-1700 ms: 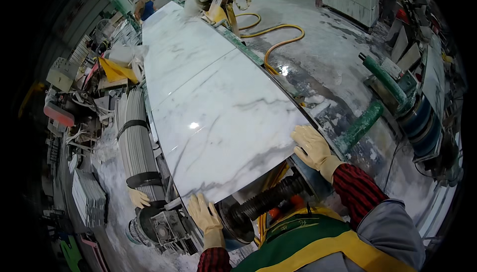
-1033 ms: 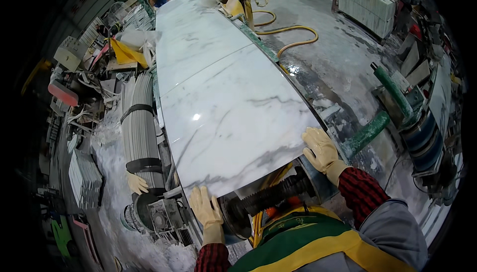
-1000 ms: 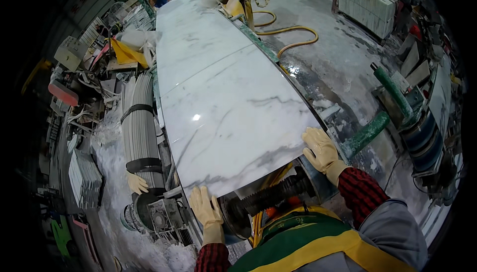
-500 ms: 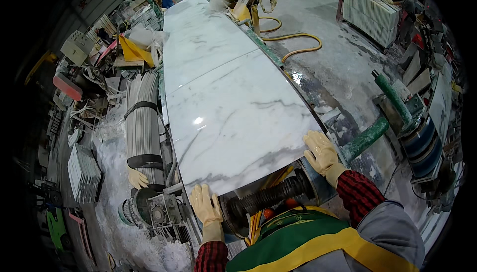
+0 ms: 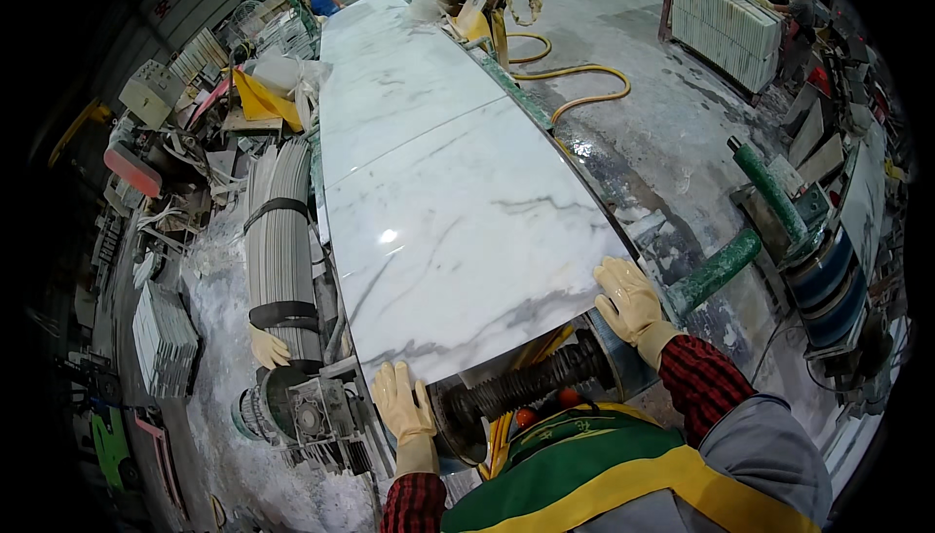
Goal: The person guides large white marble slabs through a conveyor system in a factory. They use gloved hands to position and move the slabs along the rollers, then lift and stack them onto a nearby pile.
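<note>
Down goes the co-worker in blue [image 5: 322,3] at the far end, upright and white-hatted in the earliest frame, now just a low patch of colour, while both gloved hands keep to their corners. Over on the left, a cream glove [image 5: 270,347] shows beside the grey pleated bundle [image 5: 280,251]. Next comes the left hand [image 5: 404,404]: forearm rising almost straight from the lower edge, fingers stretched forward and nearly together, thumb standing off, fingertips at the near left corner. Centre stage, the grey-veined white marble slab [image 5: 477,231] lies flat, stretching ahead between the hands to a thin seam with a second slab [image 5: 409,95]. It looks heavy and stiff, glossy enough to be slippery, probably brittle at the corners, so a broad palm or a hold along the long sides seems kinder than a pinch. Below its near edge runs a black ridged cylinder [image 5: 526,377]. And across to the right hand [image 5: 631,299], forearm slanting in from lower right, back of the glove up at the near right corner, fingers extended, slightly apart; whether any fingertip hooks under, I can't tell
</note>
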{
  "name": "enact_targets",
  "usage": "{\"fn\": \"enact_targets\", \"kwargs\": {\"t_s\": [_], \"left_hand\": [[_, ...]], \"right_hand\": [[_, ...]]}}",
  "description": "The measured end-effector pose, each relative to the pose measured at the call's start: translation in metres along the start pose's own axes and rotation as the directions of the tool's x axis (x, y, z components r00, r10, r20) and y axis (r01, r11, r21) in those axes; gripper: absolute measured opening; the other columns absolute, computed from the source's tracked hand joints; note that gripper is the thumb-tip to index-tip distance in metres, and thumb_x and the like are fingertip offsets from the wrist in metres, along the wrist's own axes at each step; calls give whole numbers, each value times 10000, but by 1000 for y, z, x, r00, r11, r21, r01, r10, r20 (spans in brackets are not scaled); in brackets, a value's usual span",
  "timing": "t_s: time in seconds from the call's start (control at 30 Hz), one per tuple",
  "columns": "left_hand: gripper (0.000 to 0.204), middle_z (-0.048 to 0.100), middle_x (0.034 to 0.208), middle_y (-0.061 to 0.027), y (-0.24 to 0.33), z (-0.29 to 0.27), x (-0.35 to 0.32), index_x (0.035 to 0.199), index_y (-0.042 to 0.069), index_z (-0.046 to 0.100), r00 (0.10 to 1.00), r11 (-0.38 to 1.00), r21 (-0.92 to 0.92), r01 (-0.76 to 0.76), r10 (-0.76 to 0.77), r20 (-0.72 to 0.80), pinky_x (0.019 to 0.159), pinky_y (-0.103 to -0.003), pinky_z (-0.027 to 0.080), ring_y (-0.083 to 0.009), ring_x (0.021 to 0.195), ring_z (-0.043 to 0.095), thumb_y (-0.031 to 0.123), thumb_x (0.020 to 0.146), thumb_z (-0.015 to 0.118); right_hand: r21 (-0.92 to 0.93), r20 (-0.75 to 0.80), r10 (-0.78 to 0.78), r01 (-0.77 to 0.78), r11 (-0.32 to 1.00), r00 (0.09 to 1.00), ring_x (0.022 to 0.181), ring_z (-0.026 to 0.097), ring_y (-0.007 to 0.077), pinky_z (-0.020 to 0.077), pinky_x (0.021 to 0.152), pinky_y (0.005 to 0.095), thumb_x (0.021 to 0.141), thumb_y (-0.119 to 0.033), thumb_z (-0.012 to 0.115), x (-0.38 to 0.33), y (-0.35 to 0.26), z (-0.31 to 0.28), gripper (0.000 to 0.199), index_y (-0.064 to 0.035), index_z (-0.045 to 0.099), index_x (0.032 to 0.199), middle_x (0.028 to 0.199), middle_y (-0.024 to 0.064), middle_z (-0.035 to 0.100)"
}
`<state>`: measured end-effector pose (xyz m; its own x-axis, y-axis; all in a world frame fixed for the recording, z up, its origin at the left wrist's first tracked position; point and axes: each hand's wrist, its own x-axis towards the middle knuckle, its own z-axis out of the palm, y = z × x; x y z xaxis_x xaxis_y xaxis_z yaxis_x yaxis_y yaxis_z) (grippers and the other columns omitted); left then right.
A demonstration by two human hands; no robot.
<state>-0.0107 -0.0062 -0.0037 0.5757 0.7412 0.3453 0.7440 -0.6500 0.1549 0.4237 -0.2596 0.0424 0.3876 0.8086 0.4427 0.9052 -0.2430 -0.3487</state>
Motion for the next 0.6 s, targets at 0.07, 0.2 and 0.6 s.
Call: {"fn": "enact_targets", "kwargs": {"t_s": [0.07, 0.2, 0.6], "left_hand": [[604, 571, 1647, -290, 0, 0, -1, 1594, 87, 588, 1000, 1000, 4, -3, 3, -6, 1328, -612, 326, -488, 1526, 514, 196, 1026, 763], [605, 575, 1645, -288, 2, -2, -2, 1594, 88, 592, 1000, 1000, 0, -12, 12, -18, 1333, -611, 324, -486, 1530, 514, 193, 1025, 770], [615, 584, 1628, -302, 5, -6, -6, 1584, 81, 599, 1000, 1000, -5, -12, 12, -21, 1328, -612, 336, -490, 1522, 526, 163, 1006, 791]], "right_hand": [[3, 4, 4, -4, 1000, 1000, 1385, 607, 477, 462, 1232, 549, 957, -190, 773, 0, 0, 0, 491, -18, 688, 1408, 1468, 267, 672], [-2, 8, 8, -8, 1000, 1000, 1390, 605, 478, 463, 1234, 548, 965, -190, 769, -2, 0, -1, 477, -16, 693, 1402, 1474, 264, 673], [-5, 4, 7, -7, 1000, 1000, 1389, 599, 491, 459, 1231, 554, 976, -207, 757, -8, 1, 0, 480, -10, 691, 1409, 1474, 277, 670]]}}
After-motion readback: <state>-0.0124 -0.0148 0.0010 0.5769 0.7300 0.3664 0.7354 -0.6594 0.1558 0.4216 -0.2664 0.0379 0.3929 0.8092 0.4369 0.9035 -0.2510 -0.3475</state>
